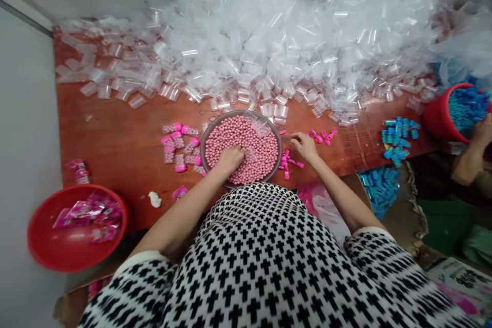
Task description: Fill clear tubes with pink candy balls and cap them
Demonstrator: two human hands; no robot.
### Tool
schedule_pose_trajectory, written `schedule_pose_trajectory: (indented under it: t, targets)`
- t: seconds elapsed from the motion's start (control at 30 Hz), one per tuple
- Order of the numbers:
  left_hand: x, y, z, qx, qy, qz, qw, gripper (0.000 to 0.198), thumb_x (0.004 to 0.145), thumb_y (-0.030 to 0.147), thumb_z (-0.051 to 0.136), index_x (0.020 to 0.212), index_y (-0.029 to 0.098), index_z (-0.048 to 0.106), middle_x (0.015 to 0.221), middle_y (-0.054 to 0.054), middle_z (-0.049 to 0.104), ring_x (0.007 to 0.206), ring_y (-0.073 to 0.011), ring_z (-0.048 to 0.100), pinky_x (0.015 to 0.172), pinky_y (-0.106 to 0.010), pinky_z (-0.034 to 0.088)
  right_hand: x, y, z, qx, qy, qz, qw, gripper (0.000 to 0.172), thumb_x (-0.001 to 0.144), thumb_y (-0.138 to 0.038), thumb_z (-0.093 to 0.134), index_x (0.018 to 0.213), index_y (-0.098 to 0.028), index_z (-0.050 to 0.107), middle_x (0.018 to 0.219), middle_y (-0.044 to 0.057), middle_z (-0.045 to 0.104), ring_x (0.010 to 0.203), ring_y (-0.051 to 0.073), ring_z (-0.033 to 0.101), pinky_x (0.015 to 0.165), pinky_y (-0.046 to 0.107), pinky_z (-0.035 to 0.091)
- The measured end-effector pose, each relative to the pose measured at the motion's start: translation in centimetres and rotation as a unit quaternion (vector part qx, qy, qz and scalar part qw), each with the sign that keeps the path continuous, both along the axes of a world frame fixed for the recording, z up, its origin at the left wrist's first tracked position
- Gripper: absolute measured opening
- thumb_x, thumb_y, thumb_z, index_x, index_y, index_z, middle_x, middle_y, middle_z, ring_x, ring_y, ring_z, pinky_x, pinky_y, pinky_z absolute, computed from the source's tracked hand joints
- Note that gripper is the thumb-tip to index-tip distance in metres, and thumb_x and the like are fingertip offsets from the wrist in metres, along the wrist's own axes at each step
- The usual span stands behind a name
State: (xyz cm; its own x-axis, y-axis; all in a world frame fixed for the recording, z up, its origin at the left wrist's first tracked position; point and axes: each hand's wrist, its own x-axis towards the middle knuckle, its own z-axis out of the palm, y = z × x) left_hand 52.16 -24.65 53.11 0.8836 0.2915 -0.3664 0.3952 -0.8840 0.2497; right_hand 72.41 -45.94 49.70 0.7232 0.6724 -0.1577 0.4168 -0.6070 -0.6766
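A round grey-rimmed bowl (203, 156) full of pink beads (226, 133) stands at the table's front edge. My left hand (231, 159) is down on the beads, its fingers curled; a clear sleeve (249, 155) shows right beside its fingertips. Other clear pieces lie on the beads at the bowl's upper right. Just right of the rim, my right hand (303, 144) is pinched, and what is between its fingertips is too small to make out. Bright pink caps (286, 161) lie below and beside it. Left of the bowl sit several bead-filled clear tubes with pink caps (179, 143).
Clear plastic sleeves (246, 46) are heaped along the table's back. A red basin (77, 261) with pink packets stands front left. At right are blue filled tubes (400, 136), a red bucket (440, 115) of blue pieces and another person's hand (480, 138).
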Motion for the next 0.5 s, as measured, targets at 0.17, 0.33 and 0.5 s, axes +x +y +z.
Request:
schedule_pose_trajectory:
  t: [0.17, 0.33, 0.5]
  targets:
    - [0.7, -0.8, -1.5, -0.033, -0.053, 0.029, 0.998, 0.024, 0.09, 0.016, 0.038, 0.098, 0.013, 0.06, 0.1, -0.013, 0.063, 0.094, -0.0216, 0.06, 0.079, -0.032, 0.046, 0.8, 3.9, -1.7, -0.058, -0.043, 0.073, 0.995, 0.033, 0.087, -0.017, 0.043, 0.115, -0.01, 0.06, 0.121, 0.018, 0.062, 0.112, 0.025, 0.054, 0.097, 0.041, 0.04]
    - [-1.6, -0.7, -1.2, -0.202, -0.257, 0.168, 0.93, 0.017, 0.084, 0.03, 0.052, 0.095, 0.018, 0.058, 0.097, -0.006, 0.062, 0.092, -0.0173, 0.057, 0.084, -0.031, 0.046, 0.9, 6.8, -3.2, -0.096, -0.055, 0.164, 0.98, 0.034, 0.092, -0.019, 0.043, 0.122, -0.012, 0.057, 0.131, 0.016, 0.056, 0.12, 0.024, 0.048, 0.102, 0.037, 0.034]
    - [-2.8, -1.9, -0.2, -0.346, -0.343, 0.266, 0.832, 0.025, 0.08, 0.036, 0.057, 0.098, 0.018, 0.057, 0.095, -0.005, 0.064, 0.088, -0.0164, 0.061, 0.079, -0.032, 0.051, 1.4, 6.3, -3.8, -0.138, -0.058, 0.169, 0.974, 0.025, 0.09, -0.019, 0.047, 0.107, -0.012, 0.064, 0.117, 0.019, 0.063, 0.108, 0.025, 0.056, 0.091, 0.034, 0.04]
